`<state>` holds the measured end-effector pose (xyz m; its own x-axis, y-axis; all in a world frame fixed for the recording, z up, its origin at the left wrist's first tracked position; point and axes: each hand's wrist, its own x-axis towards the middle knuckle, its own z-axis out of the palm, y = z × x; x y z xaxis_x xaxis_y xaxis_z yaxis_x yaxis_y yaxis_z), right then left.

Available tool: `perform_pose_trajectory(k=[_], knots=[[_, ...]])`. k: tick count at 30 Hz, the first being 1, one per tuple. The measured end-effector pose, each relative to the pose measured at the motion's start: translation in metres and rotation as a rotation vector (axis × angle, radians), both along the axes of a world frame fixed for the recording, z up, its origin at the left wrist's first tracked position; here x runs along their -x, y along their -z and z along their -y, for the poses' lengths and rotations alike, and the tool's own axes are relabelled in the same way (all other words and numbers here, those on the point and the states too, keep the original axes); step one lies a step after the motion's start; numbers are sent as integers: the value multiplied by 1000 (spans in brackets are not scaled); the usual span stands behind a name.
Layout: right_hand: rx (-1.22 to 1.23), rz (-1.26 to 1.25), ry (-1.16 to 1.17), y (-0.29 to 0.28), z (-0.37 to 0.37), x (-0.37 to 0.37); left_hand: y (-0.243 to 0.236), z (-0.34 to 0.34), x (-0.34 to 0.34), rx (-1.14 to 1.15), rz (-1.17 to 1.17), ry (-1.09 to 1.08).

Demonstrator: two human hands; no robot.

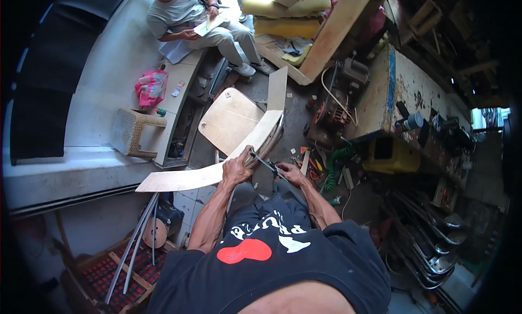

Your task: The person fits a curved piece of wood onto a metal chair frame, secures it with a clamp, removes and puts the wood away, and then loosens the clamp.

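A long strip of pale, thin plywood (pixel 185 179) curves round in front of me, bending away at the right toward a flat end. My left hand (pixel 237 168) is closed over its near edge, where a metal bar clamp (pixel 263 161) sits. The clamp's bar slants down to my right hand (pixel 292 173), whose fingers are closed round its lower end. Behind the strip lies a rounded plywood panel (pixel 231 118) with small fittings near its corners. What lies under the left palm is hidden.
At the far left a person (pixel 198 31) sits on a ledge holding papers. A woven stool (pixel 138 132) and pink plastic bag (pixel 150 88) are to the left. A compressor (pixel 333 110), green coiled hose (pixel 333 170) and workbench (pixel 416 91) stand right, near stacked metal chair frames (pixel 427 243).
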<state>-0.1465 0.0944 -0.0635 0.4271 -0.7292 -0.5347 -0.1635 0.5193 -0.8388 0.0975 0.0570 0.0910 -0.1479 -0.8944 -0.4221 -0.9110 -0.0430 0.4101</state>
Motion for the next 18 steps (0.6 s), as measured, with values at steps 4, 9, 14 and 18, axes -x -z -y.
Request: perform_pose_trajectory(k=[4, 9, 14, 18], knots=[[-33, -89, -30, -20, 12, -3, 3, 3, 1, 31, -32, -29], [96, -55, 24, -30, 0, 2, 4, 4, 1, 45, -36, -23], [1, -50, 50, -36, 6, -5, 7, 2, 1, 56, -27, -14], [63, 56, 125, -61, 0, -7, 7, -1, 1, 42, -9, -41]])
